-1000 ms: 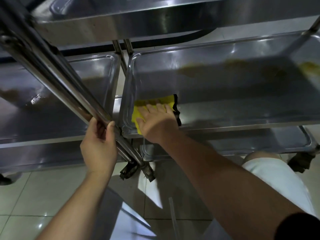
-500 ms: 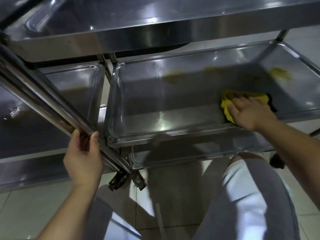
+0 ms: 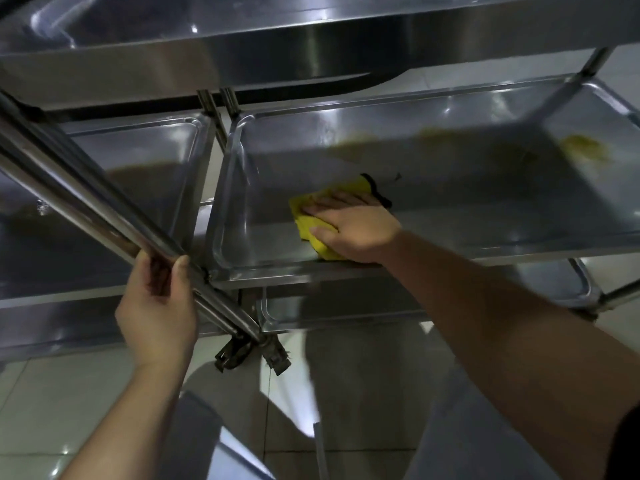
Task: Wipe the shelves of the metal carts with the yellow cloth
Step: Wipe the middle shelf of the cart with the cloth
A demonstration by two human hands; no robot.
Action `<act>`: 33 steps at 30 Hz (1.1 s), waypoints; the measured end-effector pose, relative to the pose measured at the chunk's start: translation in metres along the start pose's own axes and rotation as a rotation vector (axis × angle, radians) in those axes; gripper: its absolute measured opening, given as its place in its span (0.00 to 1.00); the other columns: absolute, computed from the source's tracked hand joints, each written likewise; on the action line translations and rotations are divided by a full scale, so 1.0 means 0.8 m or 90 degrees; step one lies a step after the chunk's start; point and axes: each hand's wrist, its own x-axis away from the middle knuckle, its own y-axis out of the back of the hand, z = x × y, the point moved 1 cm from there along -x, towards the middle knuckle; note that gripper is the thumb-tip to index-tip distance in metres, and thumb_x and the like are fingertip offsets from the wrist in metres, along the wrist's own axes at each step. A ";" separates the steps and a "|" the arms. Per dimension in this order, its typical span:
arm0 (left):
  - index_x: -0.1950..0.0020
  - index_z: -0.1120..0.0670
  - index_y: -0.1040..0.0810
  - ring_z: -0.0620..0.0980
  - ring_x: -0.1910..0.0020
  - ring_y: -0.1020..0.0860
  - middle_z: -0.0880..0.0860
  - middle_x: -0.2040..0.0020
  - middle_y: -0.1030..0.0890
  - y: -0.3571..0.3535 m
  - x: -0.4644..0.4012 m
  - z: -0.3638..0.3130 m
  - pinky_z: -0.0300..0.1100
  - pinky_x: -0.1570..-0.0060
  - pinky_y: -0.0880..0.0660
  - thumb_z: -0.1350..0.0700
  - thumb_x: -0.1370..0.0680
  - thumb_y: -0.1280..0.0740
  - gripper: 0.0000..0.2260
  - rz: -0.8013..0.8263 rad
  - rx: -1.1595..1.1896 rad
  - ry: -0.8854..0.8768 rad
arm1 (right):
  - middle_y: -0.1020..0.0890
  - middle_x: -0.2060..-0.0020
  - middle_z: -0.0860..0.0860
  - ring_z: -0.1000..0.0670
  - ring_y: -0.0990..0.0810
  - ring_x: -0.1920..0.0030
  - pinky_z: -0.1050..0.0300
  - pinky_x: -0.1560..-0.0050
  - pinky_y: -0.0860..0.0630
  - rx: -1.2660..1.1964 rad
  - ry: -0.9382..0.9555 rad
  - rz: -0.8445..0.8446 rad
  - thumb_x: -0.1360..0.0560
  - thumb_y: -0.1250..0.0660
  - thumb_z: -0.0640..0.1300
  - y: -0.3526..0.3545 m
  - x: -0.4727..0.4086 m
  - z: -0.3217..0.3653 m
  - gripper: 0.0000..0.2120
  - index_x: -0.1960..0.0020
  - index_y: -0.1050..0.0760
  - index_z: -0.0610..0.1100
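Mid-wipe: right hand (image 3: 356,230), fingers flat, presses the yellow cloth (image 3: 322,220) near the middle shelf (image 3: 485,216)'s front edge; left hand (image 3: 156,306) grips a cart post (image 3: 104,209). Far-right-corner smears (image 3: 585,147) (yellowish) likely need the next pass.

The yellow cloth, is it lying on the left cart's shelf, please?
No, the right hand presses the yellow cloth on the right cart's shelf.

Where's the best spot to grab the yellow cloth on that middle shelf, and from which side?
Probably the far, black-trimmed edge of the yellow cloth, taken from above. It lies flat on the middle shelf under the right hand, so only that exposed edge past the fingers is free to pinch.
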 end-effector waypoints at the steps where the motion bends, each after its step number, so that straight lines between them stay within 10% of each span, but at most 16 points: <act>1: 0.37 0.54 0.21 0.47 0.45 0.17 0.51 0.47 0.15 0.001 0.000 0.000 0.40 0.42 0.24 0.51 0.16 0.32 0.11 0.001 -0.005 -0.003 | 0.40 0.18 0.59 0.50 0.43 0.18 0.47 0.21 0.48 -0.004 -0.002 -0.001 0.19 0.54 0.66 0.003 -0.001 -0.014 0.30 0.18 0.42 0.61; 5: 0.36 0.53 0.21 0.47 0.44 0.17 0.50 0.47 0.15 0.002 0.001 0.001 0.42 0.41 0.23 0.49 0.16 0.32 0.12 0.000 -0.010 -0.008 | 0.34 0.20 0.52 0.46 0.35 0.22 0.46 0.21 0.45 0.008 -0.130 -0.049 0.19 0.54 0.67 0.017 -0.001 -0.116 0.32 0.19 0.38 0.57; 14: 0.36 0.52 0.21 0.36 0.53 0.20 0.47 0.50 0.17 0.000 0.002 -0.004 0.30 0.49 0.28 0.49 0.16 0.33 0.12 -0.010 -0.041 0.008 | 0.51 0.16 0.55 0.46 0.50 0.17 0.40 0.18 0.53 -0.064 -0.434 -0.036 0.20 0.61 0.69 0.028 0.047 -0.280 0.36 0.16 0.54 0.56; 24: 0.36 0.51 0.21 0.40 0.52 0.19 0.46 0.50 0.17 0.005 0.002 -0.011 0.40 0.47 0.23 0.49 0.16 0.33 0.11 -0.003 -0.044 0.007 | 0.42 0.18 0.57 0.47 0.44 0.18 0.43 0.21 0.48 -0.008 -0.141 -0.053 0.17 0.53 0.63 -0.009 0.001 -0.020 0.29 0.18 0.42 0.58; 33: 0.31 0.52 0.22 0.38 0.43 0.19 0.45 0.42 0.17 0.009 0.001 -0.018 0.39 0.39 0.24 0.51 0.17 0.32 0.14 0.031 -0.040 0.037 | 0.31 0.22 0.54 0.44 0.32 0.25 0.44 0.26 0.41 0.064 -0.187 -0.099 0.20 0.58 0.66 -0.012 0.110 -0.101 0.32 0.21 0.36 0.57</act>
